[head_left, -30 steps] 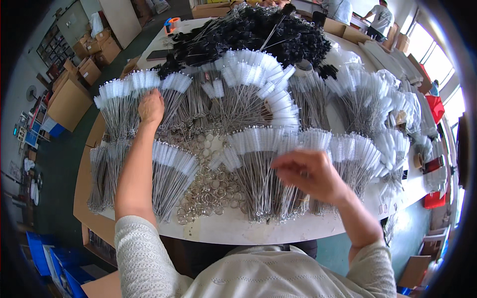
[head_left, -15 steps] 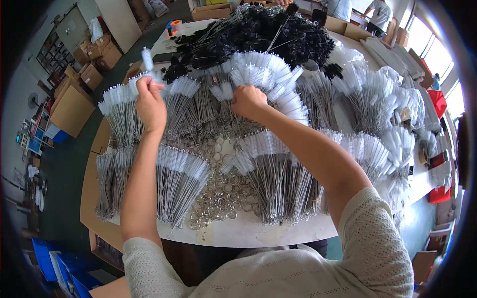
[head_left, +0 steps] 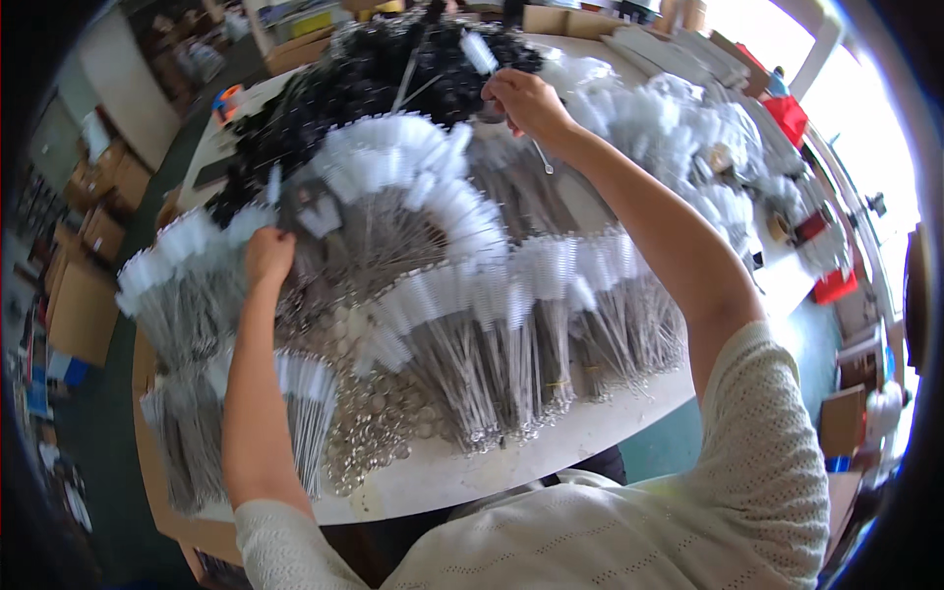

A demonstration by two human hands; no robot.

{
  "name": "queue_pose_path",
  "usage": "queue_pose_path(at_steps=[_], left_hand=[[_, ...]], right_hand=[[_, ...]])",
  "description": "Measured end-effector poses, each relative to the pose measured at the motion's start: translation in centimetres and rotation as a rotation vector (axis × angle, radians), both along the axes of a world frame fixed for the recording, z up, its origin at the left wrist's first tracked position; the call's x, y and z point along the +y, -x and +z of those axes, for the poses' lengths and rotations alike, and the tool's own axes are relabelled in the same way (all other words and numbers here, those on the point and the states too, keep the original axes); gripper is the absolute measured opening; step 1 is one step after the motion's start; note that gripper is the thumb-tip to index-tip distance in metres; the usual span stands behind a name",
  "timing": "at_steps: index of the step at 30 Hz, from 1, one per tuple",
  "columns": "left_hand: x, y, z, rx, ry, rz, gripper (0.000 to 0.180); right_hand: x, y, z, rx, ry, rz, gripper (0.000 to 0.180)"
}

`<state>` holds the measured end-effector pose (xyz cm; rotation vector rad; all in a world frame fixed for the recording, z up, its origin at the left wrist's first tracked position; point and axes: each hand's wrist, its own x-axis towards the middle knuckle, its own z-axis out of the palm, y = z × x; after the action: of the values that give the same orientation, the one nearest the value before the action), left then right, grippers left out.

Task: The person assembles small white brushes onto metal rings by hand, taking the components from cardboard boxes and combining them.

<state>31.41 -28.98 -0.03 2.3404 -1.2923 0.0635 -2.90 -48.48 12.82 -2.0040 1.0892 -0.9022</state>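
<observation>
White bristles and thin wire stems cover most of the table (head_left: 462, 482) in our head view: bundles of white-tipped wire brushes (head_left: 511, 324) fan across the middle of the frame, with a heap of black brushes (head_left: 364, 79) at the top centre. Our left hand (head_left: 267, 258), left of centre, is curled with its fingers closed around a single white-tipped brush (head_left: 275, 187) that stands up from its grip. Our right hand (head_left: 526, 101), stretched to the upper middle, pinches another white brush (head_left: 479, 51) between closed fingertips over the black heap, and a thin wire stem pokes down past the wrist. Loose metal rings (head_left: 383, 433) lie in a pile near the table's lower edge. Brown cardboard boxes (head_left: 84, 295) sit stacked at the left edge of the frame, red packages (head_left: 787, 108) at the upper right, and a small orange and blue tape roll (head_left: 228, 98) at the upper left of the table.
</observation>
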Motion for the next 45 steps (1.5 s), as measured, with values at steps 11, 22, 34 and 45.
queue_pose_path(at_steps=[11, 22, 34, 45], left_hand=[[1.4, 2.3, 2.9, 0.426, -0.024, 0.02, 0.011], [15.7, 14.4, 8.2, 0.776, 0.385, -0.095, 0.039], [23.7, 26.0, -6.5, 0.803, 0.778, -0.176, 0.039], [22.2, 27.1, -2.6, 0.953, 0.658, -0.073, 0.027]], right_hand=[[-3.3, 2.5, -8.6, 0.811, 0.104, -0.131, 0.034], [-6.0, 4.5, -8.1, 0.559, -0.042, -0.231, 0.032], [-7.4, 16.1, 2.2, 0.125, 0.238, -0.328, 0.02], [-10.9, 20.4, -3.5, 0.361, 0.098, -0.571, 0.022]])
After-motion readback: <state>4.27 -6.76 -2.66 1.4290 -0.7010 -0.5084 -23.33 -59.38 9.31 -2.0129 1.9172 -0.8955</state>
